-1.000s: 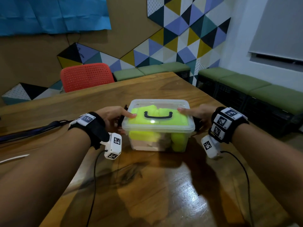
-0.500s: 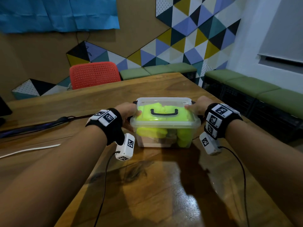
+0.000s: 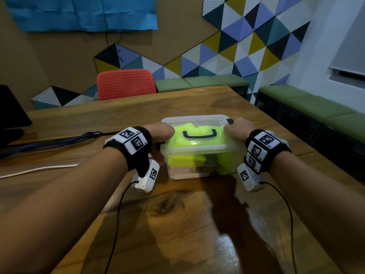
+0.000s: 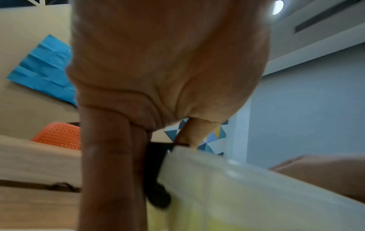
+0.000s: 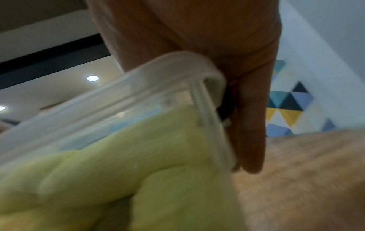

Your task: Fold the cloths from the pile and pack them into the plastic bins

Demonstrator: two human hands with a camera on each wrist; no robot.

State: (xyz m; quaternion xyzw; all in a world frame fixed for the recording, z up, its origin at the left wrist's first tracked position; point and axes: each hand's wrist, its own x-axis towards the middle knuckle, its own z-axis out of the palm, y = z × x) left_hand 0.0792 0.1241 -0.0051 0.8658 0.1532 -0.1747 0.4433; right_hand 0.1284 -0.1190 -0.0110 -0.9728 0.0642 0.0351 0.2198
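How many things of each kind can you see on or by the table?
Clear plastic bin with lid: 1
Neon yellow cloths, bundled inside: cannot separate, counted as 1
Orange chair: 1
Hands: 2, left and right
Total: 5

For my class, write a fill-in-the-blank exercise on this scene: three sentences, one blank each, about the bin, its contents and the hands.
1. The cloths inside the clear plastic bin are bright ____.
2. The handle on the bin's lid is coloured ____.
3. The left hand and the right hand hold opposite ends of the bin, which stands on a ____ table.

Missing words: yellow-green; black; wooden
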